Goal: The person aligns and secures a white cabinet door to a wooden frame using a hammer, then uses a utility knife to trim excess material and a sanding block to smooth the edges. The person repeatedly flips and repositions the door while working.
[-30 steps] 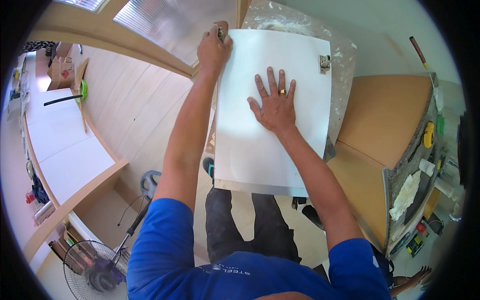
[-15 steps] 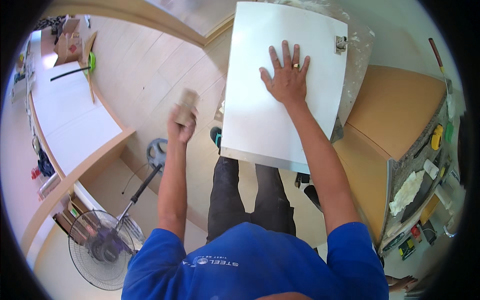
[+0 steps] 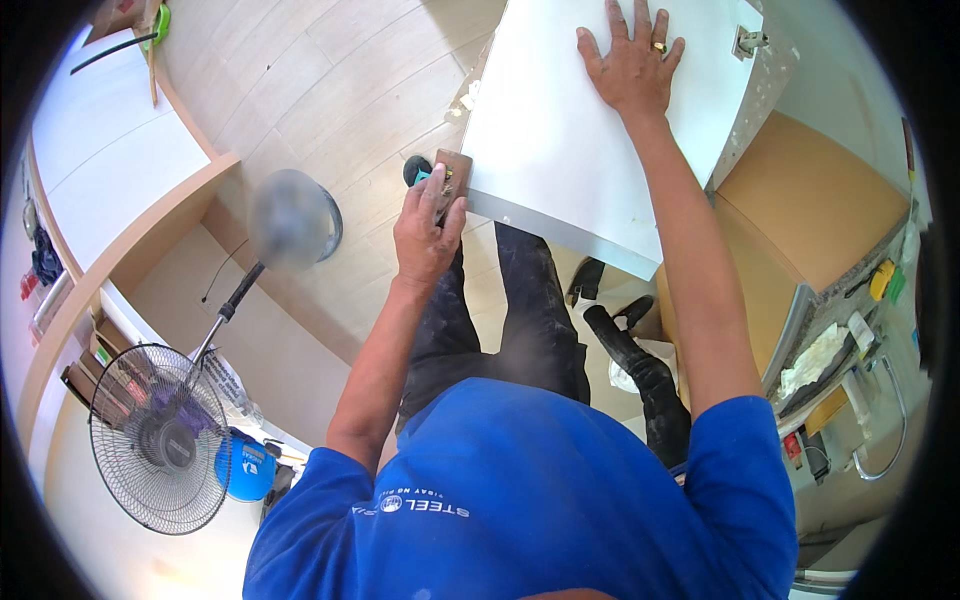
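A white cabinet door with a metal hinge near its far right corner lies flat before me on a paint-spattered support. My right hand presses on its upper face, fingers spread, a ring on one of them. My left hand is closed around a brown sanding block. That block sits against the door's left edge, close to its near corner; its working face is hidden.
At left stand a fan, a blue tub and a white-topped cabinet. Another person's dark-clad leg reaches in at right. Tan cabinets and a counter with a white cloth and tools line the right side.
My left hand has brought the block from off to the left over to the door's edge. My view has shifted, showing more of the other person's legs. My right hand still rests flat.
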`<state>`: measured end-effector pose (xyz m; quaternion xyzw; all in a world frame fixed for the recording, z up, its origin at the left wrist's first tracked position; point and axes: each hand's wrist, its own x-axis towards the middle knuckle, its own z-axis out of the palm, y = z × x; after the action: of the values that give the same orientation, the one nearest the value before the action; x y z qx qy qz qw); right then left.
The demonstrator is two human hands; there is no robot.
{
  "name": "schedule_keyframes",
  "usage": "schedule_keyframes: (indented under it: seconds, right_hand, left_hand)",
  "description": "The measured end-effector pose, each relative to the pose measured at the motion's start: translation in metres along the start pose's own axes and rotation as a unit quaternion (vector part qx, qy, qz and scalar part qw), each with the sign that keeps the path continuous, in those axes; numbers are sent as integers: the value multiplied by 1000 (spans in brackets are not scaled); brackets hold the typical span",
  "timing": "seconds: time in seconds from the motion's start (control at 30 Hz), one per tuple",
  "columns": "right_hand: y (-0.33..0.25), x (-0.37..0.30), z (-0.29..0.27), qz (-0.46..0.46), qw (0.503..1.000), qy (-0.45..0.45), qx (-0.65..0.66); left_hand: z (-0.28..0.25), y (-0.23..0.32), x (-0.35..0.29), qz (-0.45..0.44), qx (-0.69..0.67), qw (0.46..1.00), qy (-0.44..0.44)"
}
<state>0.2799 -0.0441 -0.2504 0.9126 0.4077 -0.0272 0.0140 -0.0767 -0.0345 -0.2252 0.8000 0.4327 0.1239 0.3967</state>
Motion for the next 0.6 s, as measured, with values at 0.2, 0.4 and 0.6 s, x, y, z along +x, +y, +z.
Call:
schedule_keyframes:
  seconds: [0.2,0.4,0.6]
  right_hand:
    - [0,0,0,11,1000,-20,6]
    - [7,0,18,-21,991,28,-127]
    - [7,-2,14,-8,996,-7,-83]
  left_hand:
    - [5,-6,-5,42,47,998,17]
    - [19,-6,26,62,49,996,31]
    - [41,10,89,79,46,995,50]
